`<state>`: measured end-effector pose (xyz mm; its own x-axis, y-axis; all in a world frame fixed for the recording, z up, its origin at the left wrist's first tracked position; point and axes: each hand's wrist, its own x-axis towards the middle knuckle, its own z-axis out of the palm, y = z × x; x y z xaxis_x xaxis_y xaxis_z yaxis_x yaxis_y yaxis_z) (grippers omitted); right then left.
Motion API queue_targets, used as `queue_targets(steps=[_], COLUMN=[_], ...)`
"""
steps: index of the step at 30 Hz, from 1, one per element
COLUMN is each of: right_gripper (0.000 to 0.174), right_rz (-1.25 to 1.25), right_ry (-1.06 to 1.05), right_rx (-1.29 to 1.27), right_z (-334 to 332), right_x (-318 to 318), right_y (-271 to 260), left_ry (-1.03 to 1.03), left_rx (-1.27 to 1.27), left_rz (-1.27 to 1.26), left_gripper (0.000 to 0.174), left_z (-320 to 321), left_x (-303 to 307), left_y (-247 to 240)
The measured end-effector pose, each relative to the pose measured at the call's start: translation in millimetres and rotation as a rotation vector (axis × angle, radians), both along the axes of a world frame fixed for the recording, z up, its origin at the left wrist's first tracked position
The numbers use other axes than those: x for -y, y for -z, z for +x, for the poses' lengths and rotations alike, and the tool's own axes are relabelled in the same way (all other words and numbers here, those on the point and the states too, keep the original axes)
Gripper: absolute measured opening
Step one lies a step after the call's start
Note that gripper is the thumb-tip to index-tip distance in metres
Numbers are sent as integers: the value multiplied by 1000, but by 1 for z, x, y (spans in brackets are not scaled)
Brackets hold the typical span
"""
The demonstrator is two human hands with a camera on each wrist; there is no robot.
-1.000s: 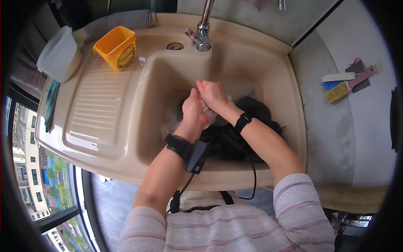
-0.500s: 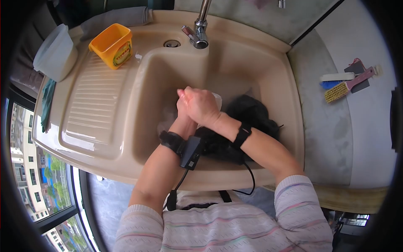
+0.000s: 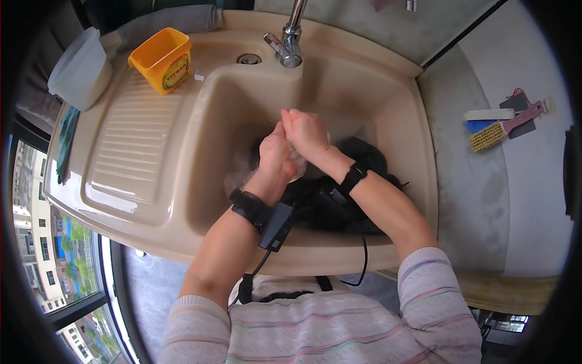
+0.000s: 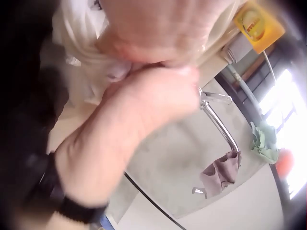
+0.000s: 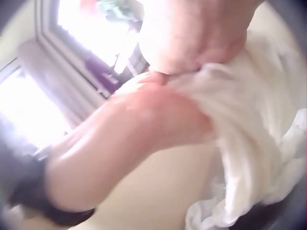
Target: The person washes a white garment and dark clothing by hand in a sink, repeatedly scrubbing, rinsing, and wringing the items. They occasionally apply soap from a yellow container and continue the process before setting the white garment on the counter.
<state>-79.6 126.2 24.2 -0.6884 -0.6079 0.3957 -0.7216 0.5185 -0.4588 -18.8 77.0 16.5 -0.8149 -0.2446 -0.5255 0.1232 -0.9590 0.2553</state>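
Both hands meet over the sink basin, gripping a wet white cloth [image 5: 249, 110] between them. In the head view my left hand [image 3: 276, 153] is on the left, its fingers curled against the cloth. My right hand [image 3: 308, 134] presses close beside it, fingers folded over the fabric. From the hands the cloth hangs in loose folds, well seen in the right wrist view; the part inside the grip is hidden. Below lies a heap of dark fabric [image 3: 306, 197] in the basin, partly covered by the wrists and their straps.
A chrome faucet [image 3: 291, 48] rises behind the basin [image 3: 203, 158]. On the left stand a yellow tub [image 3: 160, 57] and a translucent container [image 3: 82, 70] beside the ribbed drainboard [image 3: 130, 145]. A green cloth [image 3: 66, 142] hangs over the left edge. Brushes [image 3: 488, 136] lie at right.
Half a second ago the right hand lay across the left, farther left and lower. Now both hands are higher, side by side, the right one shifted rightward, much as one second ago.
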Motion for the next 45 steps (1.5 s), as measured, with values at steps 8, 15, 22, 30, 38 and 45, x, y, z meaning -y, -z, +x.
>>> queue_targets(steps=[8,15,22,30,38,45], right_gripper=[37,32,23,11,23,39], right_rz=[10,-308,197,-592,-99,75], right_ry=[55,-68,-198,-266,-128,12], right_rx=[129,742,1064,1410,412,139], right_z=[-41,-66,-68,-62,18,6], right_x=[-25,-74,-117,-65,13,10], right_y=[19,-38,-30,5,-19,-10], left_ry=[192,659,237,66,-9,33], left_rx=[100,5,-132,58,-475,72], left_rz=[-316,-880,-580,-295,-89,-99], left_gripper=[34,27,11,17,24,26], left_z=[3,11,5,-2,27,5], left_x=[10,27,46,26,21,7], left_y=[-7,-23,-9,4,18,0])
